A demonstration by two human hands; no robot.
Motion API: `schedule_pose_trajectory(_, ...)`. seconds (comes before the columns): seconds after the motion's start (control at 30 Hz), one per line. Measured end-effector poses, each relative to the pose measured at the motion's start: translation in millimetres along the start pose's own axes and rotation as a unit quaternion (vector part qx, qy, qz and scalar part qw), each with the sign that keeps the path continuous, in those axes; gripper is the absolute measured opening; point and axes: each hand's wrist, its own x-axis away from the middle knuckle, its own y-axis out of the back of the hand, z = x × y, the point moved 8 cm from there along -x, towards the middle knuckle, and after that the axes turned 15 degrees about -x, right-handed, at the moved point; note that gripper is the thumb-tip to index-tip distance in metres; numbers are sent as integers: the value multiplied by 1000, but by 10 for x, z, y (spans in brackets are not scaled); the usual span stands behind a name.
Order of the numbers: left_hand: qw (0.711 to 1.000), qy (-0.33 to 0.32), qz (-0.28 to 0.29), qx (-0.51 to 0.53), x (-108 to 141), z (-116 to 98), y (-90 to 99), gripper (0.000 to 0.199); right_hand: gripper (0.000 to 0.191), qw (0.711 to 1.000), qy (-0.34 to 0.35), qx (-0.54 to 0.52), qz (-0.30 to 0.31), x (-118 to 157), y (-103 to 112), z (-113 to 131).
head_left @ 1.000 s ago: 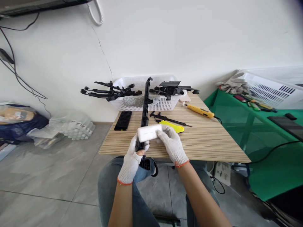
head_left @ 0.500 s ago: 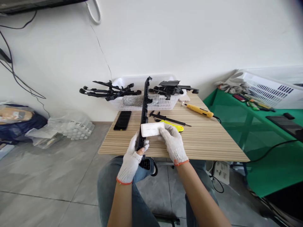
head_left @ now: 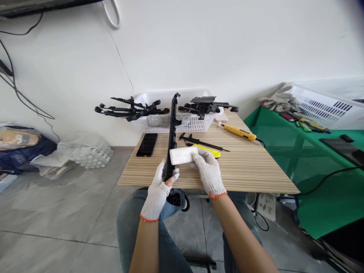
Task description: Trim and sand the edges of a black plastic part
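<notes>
Gloved in white knit, my left hand (head_left: 159, 189) is closed round the lower part of a long black plastic trim strip (head_left: 172, 131), which stands nearly upright over the table's front edge. My right hand (head_left: 209, 170), gloved too, pinches the right end of a white block-like pad (head_left: 183, 156). The pad's left end lies against or just in front of the strip; whether they touch I cannot tell. Just beyond the right hand lie a yellow-handled tool (head_left: 213, 152) and a black caliper (head_left: 201, 141).
A white plastic basket (head_left: 196, 125) at the back holds several black plastic parts (head_left: 136, 110) that stick out over its sides. A black phone (head_left: 147, 145) lies left, a yellow corded tool (head_left: 239, 132) right. A green-covered table (head_left: 273, 136) stands farther right.
The strip's upper end has tilted very slightly left. Both hands keep their hold, and the pad stays at almost the same spot by the strip.
</notes>
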Motion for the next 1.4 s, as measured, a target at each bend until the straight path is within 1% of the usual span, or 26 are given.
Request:
schedule_pose_trajectory(0.03,1000,1,5,13,0,-3,-13,71,40,1000,3,-1,-3,1,4,7)
schedule_pose_trajectory(0.13,999,-8,0,33,6,-41,-7,66,40,996,-39,13,73,25,-122,-57)
schedule_pose_trajectory(0.17,999,-13,2,36,9,-59,-7,65,40,996,-46,12,81,32,-136,-65)
schedule_pose_trajectory(0.2,999,-18,8,41,11,-78,-16,67,41,997,-40,6,68,31,-117,-53)
schedule_pose_trajectory(0.27,998,-26,29,49,15,-109,-46,74,41,1000,-10,-7,18,25,-39,-3)
schedule_pose_trajectory(0.3,998,-25,29,47,14,-112,-48,76,41,1000,-4,-7,11,25,-29,7)
schedule_pose_trajectory(0.4,1000,-11,-14,20,6,-80,12,72,40,996,-40,11,81,41,-138,-53)
schedule_pose_trajectory(0.43,1000,-5,-26,16,6,-64,25,70,40,995,-45,12,89,43,-150,-62)
schedule_pose_trajectory(0.47,999,-1,-27,20,6,-52,23,70,40,996,-38,8,77,37,-129,-52)
schedule_pose_trajectory(0.53,999,-3,-6,42,9,-45,-14,74,39,1000,-3,-5,22,20,-36,2)
schedule_pose_trajectory(0.57,999,-5,5,51,13,-47,-30,75,38,1000,6,-6,10,16,-13,15)
schedule_pose_trajectory(0.6,998,-11,11,56,17,-53,-34,74,37,1000,0,-1,23,15,-29,2)
schedule_pose_trajectory(0.67,998,-23,8,53,24,-72,-16,69,38,997,-30,16,72,22,-96,-57)
schedule_pose_trajectory(0.7,998,-27,10,50,25,-80,-13,68,39,996,-40,21,81,24,-105,-77)
schedule_pose_trajectory(0.73,998,-30,13,50,23,-88,-16,69,40,997,-37,18,69,19,-84,-76)
schedule_pose_trajectory(0.8,998,-31,22,55,14,-100,-34,77,42,1000,0,1,12,3,8,-20)
schedule_pose_trajectory(0.83,998,-27,25,59,8,-101,-45,81,41,1000,18,-1,-4,1,34,9)
schedule_pose_trajectory(0.87,998,-23,23,60,4,-101,-50,83,39,1000,26,3,1,0,26,24)
schedule_pose_trajectory(0.97,999,-8,9,47,4,-89,-50,82,34,997,13,30,65,16,-74,23)
schedule_pose_trajectory(1.0,999,-5,6,40,8,-85,-49,79,34,997,10,32,73,24,-86,31)
schedule_pose_trajectory(1.07,1000,-3,1,31,15,-79,-45,74,34,998,7,24,64,39,-71,59)
schedule_pose_trajectory(1.13,1000,-9,4,30,17,-72,-44,70,34,997,-13,23,74,58,-87,53)
schedule_pose_trajectory(1.23,999,-25,10,32,14,-55,-26,70,34,989,-57,38,132,93,-183,-13)
schedule_pose_trajectory(1.27,999,-29,12,28,14,-48,-13,71,34,989,-55,40,130,90,-183,-15)
schedule_pose_trajectory(1.37,999,-32,22,-3,23,-25,25,75,35,997,-11,28,71,52,-101,36)
schedule_pose_trajectory(1.4,999,-29,22,-17,29,-16,43,75,35,997,-7,26,67,48,-96,39)
